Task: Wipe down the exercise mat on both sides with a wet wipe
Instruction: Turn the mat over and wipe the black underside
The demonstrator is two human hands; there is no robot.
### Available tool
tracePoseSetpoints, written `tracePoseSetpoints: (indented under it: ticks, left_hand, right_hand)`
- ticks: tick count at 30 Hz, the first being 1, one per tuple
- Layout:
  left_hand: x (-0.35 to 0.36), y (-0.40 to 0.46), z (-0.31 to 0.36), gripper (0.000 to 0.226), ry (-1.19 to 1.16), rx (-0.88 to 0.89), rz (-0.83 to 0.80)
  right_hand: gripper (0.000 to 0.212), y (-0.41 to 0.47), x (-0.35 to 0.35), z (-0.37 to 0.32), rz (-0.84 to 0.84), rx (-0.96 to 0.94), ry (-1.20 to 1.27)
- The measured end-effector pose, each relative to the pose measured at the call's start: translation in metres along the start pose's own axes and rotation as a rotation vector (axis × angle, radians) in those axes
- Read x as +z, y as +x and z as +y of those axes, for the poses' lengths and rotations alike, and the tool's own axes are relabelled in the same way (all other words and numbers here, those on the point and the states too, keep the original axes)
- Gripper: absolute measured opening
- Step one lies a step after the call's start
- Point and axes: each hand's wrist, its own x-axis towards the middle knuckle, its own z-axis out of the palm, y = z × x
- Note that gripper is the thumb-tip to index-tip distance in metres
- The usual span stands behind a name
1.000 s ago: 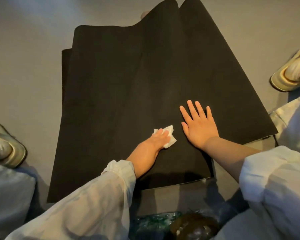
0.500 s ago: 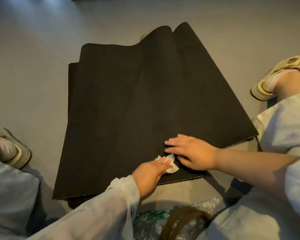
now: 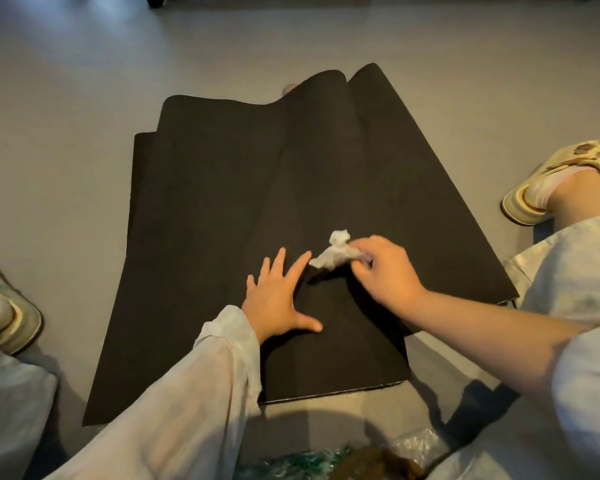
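A black exercise mat lies folded in layers on the grey floor, its far edge rippled. My right hand pinches a crumpled white wet wipe and holds it on the mat's near right part. My left hand lies flat on the mat just left of the wipe, fingers spread and straight. Its fingertips nearly reach the wipe.
My slippered feet rest on the floor on either side of the mat, the right foot and the left foot. A crinkled plastic packet and a brown object sit at the bottom edge between my knees.
The wipe passed from my left hand to my right hand. My left hand opened flat on the mat, and my right hand carried the wipe up and to the right.
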Motion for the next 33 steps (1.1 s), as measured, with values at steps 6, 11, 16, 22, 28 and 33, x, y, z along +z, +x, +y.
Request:
tracePoseSetpoints:
  ticks: [6,11,16,22,28,33]
  left_hand:
    - [0.01,0.016,-0.007,0.117,0.251,-0.021,-0.251]
    - [0.009,0.022,-0.008,0.117,0.246,-0.024,-0.312]
    - [0.01,0.029,-0.007,0.117,0.261,-0.023,-0.363]
    - [0.007,0.032,-0.006,0.118,0.248,-0.019,-0.399]
    - [0.004,0.032,-0.003,0.117,0.236,-0.029,-0.415]
    - [0.002,0.032,-0.003,0.116,0.25,-0.038,-0.421]
  right_hand:
    - [0.017,0.08,-0.019,0.002,0.106,0.043,-0.147]
    - [0.021,0.134,-0.023,0.006,0.244,0.064,-0.447]
    - [0.026,0.142,-0.011,0.02,-0.098,-0.349,-0.771]
    - [0.027,0.142,0.008,0.032,-0.209,-0.356,-0.535]
    - [0.04,0.138,0.022,0.038,-0.241,-0.248,-0.59]
    - [0.042,0.126,0.028,0.036,-0.301,-0.131,-0.53]
